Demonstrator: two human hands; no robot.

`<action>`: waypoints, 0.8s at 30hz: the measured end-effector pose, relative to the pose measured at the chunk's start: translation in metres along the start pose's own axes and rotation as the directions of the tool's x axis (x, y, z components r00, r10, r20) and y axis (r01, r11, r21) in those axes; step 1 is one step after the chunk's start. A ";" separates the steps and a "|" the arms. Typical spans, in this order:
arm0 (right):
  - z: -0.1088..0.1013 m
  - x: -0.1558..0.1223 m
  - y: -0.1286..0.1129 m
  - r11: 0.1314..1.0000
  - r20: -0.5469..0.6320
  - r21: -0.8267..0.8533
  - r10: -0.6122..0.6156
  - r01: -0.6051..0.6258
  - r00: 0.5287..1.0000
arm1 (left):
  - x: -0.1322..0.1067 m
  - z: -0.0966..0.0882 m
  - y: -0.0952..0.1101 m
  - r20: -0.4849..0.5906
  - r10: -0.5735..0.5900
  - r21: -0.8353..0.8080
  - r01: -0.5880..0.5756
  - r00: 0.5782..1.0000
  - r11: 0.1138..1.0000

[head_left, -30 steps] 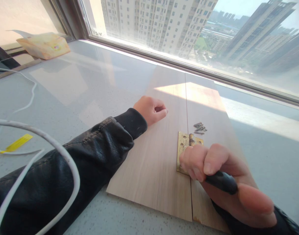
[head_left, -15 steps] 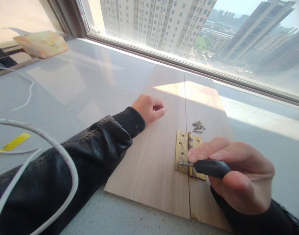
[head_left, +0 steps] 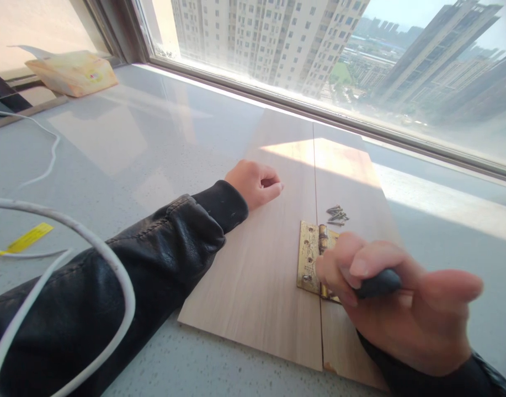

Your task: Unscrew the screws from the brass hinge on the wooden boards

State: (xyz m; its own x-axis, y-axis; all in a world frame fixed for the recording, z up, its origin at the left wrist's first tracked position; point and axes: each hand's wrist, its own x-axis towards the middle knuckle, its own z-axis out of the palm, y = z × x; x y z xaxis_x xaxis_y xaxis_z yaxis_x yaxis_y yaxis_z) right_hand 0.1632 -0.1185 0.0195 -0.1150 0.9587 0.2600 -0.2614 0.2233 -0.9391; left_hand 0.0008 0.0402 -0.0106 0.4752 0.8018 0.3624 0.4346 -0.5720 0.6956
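Hinge of rectangular brass-coloured metal (head_left: 308, 251) across the seam between pale wooden boards (head_left: 253, 292) on speckled white counter (head_left: 182, 358), right hand (head_left: 410, 309), grip wrapped around black handle (head_left: 379, 283), left hand (head_left: 253, 184) loosely curled, contents unclear

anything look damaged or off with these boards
Yes: the right-hand board has a brown, chipped-looking patch at its near inner corner, breaking the pale surface. The brass-coloured hinge also looks scuffed.
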 end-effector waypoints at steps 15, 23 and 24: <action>0.004 0.009 -0.014 0.983 -0.130 0.147 0.126 -0.107 0.983 | 0.000 0.001 0.000 -0.001 0.014 0.005 -0.014 1.000 1.000; 0.004 0.006 -0.015 0.970 -0.066 0.176 0.179 -0.165 0.982 | 0.001 0.000 0.000 -0.004 0.023 0.005 -0.023 1.000 1.000; 0.003 0.007 -0.016 0.970 -0.058 0.176 0.180 -0.167 0.982 | 0.001 0.000 0.000 -0.004 0.023 0.005 -0.023 1.000 1.000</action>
State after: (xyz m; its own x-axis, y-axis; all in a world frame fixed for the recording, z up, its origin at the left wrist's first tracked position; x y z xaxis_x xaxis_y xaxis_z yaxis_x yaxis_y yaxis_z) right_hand 0.1632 -0.1163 0.0366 -0.1042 0.9918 0.0734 -0.4026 0.0254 -0.9150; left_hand 0.0011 0.0410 -0.0103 0.4822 0.7889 0.3809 0.4270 -0.5913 0.6841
